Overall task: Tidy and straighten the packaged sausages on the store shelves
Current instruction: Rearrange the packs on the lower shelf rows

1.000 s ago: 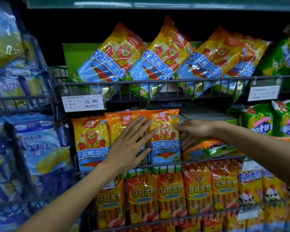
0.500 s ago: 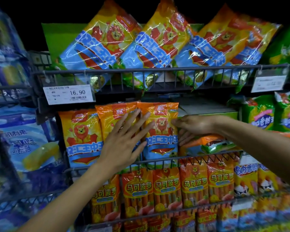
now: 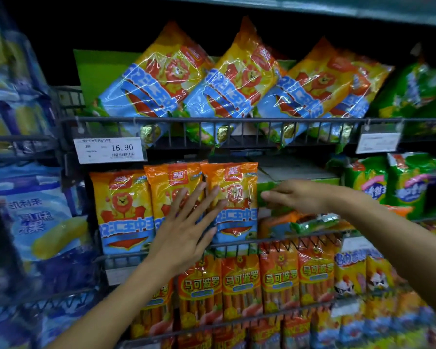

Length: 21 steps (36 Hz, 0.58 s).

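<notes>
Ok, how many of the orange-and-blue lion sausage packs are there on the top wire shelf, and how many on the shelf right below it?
Tilted lion packs on the top shelf: 4, the rightmost partly hidden behind its neighbour
Upright lion packs on the shelf below: 3
Total: 7

Shop aisle, wire shelves stacked with packaged sausages (many identical), price tag reading 16.90
</notes>
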Motion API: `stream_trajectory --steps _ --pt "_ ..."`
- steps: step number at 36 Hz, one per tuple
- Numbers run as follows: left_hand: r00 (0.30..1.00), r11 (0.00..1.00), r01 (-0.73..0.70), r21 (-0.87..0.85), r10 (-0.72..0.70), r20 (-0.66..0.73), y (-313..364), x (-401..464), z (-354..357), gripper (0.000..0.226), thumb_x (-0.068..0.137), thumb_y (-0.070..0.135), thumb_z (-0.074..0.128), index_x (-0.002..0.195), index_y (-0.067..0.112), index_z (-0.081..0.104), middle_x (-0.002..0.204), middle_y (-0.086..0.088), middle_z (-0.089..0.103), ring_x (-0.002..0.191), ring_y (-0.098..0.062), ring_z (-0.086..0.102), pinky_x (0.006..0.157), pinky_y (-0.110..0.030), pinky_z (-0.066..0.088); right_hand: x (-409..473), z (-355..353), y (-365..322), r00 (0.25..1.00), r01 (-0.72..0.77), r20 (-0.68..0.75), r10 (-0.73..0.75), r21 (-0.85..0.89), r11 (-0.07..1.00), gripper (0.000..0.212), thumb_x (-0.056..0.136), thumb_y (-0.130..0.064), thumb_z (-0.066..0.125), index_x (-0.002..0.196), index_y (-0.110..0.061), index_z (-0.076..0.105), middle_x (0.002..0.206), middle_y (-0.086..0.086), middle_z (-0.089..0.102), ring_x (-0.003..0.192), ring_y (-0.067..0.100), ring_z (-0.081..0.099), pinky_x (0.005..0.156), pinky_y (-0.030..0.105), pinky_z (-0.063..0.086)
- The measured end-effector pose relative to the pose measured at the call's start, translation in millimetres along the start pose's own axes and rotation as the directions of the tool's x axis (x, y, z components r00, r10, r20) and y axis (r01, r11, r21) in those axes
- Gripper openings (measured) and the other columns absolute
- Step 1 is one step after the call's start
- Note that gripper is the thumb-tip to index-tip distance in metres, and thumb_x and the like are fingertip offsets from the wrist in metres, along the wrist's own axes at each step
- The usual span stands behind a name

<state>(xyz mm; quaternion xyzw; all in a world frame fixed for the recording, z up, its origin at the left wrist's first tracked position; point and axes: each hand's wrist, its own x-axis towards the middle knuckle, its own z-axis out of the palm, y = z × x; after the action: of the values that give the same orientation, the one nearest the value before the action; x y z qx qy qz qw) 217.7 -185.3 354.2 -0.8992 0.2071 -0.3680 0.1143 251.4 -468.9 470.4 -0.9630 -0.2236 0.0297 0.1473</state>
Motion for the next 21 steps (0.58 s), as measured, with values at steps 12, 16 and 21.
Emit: stream_trajectory --steps 12,16,21 --pt "0.998 0.993 -0.047 -0.107 0.043 -0.048 -4 -4 4 0.063 0.104 0.046 0.032 0.161 0.023 0.017 0.17 0.001 0.005 0.157 -0.025 0.001 0.123 -0.058 0.015 -114 3 19 0.945 0.003 -0.327 -0.024 -0.065 0.998 0.055 0.098 -0.057 0.038 0.144 -0.03 0.051 0.142 -0.012 0.055 0.126 0.007 0.053 0.098 0.022 0.04" --pt "0.996 0.981 -0.064 -0.183 0.051 -0.076 -3 -4 4 0.06 0.103 0.045 0.033 0.159 0.024 0.026 0.17 0.002 0.009 0.157 -0.025 0.004 0.123 -0.059 0.014 -126 7 32 0.961 -0.057 -0.274 0.014 -0.149 0.987 0.062 0.095 -0.062 0.042 0.151 -0.035 0.04 0.15 -0.009 0.047 0.134 0.012 0.047 0.104 0.026 0.04" --pt "0.982 0.946 -0.096 -0.309 0.04 -0.182 -5 -3 6 0.049 0.102 0.038 0.043 0.148 0.022 0.048 0.165 0.001 0.027 0.155 -0.026 0.016 0.122 -0.061 0.018 -131 3 45 0.967 -0.013 -0.254 -0.02 -0.128 0.992 0.067 0.09 -0.063 0.053 0.151 -0.043 0.034 0.155 -0.015 0.04 0.11 -0.015 0.053 0.092 0.019 0.038"
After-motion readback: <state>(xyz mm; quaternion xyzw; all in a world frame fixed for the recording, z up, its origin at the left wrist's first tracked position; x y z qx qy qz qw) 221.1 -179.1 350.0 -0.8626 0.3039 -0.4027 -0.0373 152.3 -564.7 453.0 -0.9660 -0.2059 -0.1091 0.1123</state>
